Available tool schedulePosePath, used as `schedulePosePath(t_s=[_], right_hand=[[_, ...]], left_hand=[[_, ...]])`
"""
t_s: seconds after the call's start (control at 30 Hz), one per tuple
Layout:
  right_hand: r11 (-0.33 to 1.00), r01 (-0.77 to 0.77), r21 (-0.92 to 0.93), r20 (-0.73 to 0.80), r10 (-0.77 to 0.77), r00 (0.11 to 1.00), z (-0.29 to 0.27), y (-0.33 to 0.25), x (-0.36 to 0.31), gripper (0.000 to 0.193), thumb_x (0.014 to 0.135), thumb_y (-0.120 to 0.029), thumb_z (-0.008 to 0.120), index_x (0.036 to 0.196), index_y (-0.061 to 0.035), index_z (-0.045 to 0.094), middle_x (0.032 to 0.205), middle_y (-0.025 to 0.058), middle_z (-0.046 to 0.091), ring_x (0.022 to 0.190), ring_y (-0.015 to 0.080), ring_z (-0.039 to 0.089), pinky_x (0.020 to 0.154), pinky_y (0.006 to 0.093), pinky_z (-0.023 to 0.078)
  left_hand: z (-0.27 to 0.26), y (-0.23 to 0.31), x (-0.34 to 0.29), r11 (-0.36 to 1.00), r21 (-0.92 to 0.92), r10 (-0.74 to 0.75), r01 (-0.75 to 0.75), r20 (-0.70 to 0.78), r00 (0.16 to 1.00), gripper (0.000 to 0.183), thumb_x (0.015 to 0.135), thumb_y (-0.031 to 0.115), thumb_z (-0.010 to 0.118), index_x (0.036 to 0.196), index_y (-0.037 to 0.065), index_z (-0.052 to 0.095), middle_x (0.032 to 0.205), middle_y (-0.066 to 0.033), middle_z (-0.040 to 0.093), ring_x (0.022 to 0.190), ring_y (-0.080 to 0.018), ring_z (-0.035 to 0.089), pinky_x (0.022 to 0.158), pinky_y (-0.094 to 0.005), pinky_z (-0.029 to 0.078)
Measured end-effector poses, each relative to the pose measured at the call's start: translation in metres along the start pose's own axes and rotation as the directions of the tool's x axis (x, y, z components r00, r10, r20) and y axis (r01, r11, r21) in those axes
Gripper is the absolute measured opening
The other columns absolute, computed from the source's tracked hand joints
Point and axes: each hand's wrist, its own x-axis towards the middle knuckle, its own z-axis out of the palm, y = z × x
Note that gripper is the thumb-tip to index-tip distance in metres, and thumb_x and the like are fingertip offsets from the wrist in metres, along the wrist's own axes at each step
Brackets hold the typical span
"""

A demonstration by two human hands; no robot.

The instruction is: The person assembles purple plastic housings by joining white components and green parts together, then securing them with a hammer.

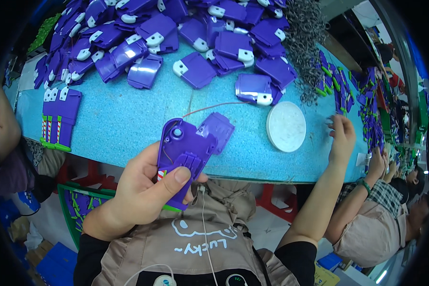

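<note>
My left hand (140,190) grips a purple plastic casing (182,140) above the table's near edge, thumb pressed across its lower part. The casing's hollow inner side faces up, with a round hole near the top and a green lower edge. A second purple panel (218,133) sticks out at its right, and a thin red wire (209,107) runs from its top toward the pile. Off to the right, my right hand (342,138) is held over the table beside a round white dish (287,126). Its fingers are curled together near a small dark bit that is too small to name.
Purple casings with white corners (195,71) are heaped along the back. Right of them lies a tangle of dark wire-like pieces (305,43). Several purple-and-green parts (62,117) stand in a row at left. Another person (367,219) works at right; a green crate (71,209) sits below the table.
</note>
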Motion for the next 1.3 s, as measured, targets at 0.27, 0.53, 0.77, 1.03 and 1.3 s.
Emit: schedulePosePath(t_s=[0.27, 0.53, 0.77, 1.03, 1.3], right_hand=[[0.996, -0.042, 0.077, 0.062, 0.037, 0.997, -0.001, 0.005, 0.002, 0.017, 0.085, -0.019, 0.061, 0.090, -0.0033, 0.056, 0.070, -0.0010, 0.056, 0.056, 0.0034, 0.044, 0.049, 0.0178, 0.032], [0.924, -0.073, 0.374, 0.044, 0.061, 0.997, 0.003, -0.013, -0.018, 0.014, 0.086, -0.012, 0.056, 0.097, -0.0023, 0.053, 0.075, 0.0062, 0.059, 0.063, 0.0100, 0.054, 0.057, 0.0206, 0.042], [0.970, 0.245, -0.010, 0.105, -0.242, 0.965, -0.001, 0.006, -0.012, 0.019, 0.085, -0.008, 0.057, 0.102, 0.0008, 0.053, 0.081, 0.0045, 0.057, 0.070, 0.0089, 0.053, 0.062, 0.0210, 0.043], [0.950, 0.304, -0.074, 0.038, -0.302, 0.952, 0.005, 0.016, -0.019, 0.019, 0.085, -0.010, 0.059, 0.098, 0.0035, 0.061, 0.082, 0.0022, 0.059, 0.070, 0.0066, 0.049, 0.064, 0.0214, 0.039], [0.948, -0.044, 0.314, 0.183, -0.015, 0.983, 0.001, -0.033, -0.060, 0.017, 0.085, -0.013, 0.060, 0.091, 0.0028, 0.061, 0.082, 0.0081, 0.061, 0.068, 0.0093, 0.053, 0.062, 0.0203, 0.040]], left_hand=[[0.002, -0.001, -0.002, 1.000, 0.004, 0.004, -0.004, 0.003, 1.000, 0.035, 0.089, 0.016, 0.055, 0.118, 0.000, 0.044, 0.093, -0.0115, 0.063, 0.068, -0.0096, 0.059, 0.062, -0.0240, 0.049], [0.002, -0.002, 0.000, 1.000, 0.022, 0.005, -0.005, 0.002, 1.000, 0.035, 0.089, 0.017, 0.056, 0.117, 0.000, 0.045, 0.094, -0.0109, 0.063, 0.068, -0.0095, 0.059, 0.062, -0.0238, 0.049], [0.005, -0.001, 0.003, 0.999, 0.030, 0.014, -0.015, 0.025, 1.000, 0.034, 0.089, 0.016, 0.056, 0.117, 0.000, 0.045, 0.094, -0.0104, 0.063, 0.068, -0.0097, 0.059, 0.062, -0.0238, 0.049], [0.005, 0.000, 0.009, 1.000, 0.020, 0.014, -0.014, 0.011, 1.000, 0.034, 0.089, 0.015, 0.055, 0.117, -0.001, 0.044, 0.094, -0.0115, 0.063, 0.069, -0.0099, 0.058, 0.063, -0.0243, 0.049], [0.005, -0.001, 0.005, 1.000, -0.001, -0.021, 0.021, 0.004, 1.000, 0.032, 0.089, 0.014, 0.054, 0.116, -0.001, 0.045, 0.092, -0.0115, 0.063, 0.069, -0.0096, 0.059, 0.063, -0.0242, 0.049]])
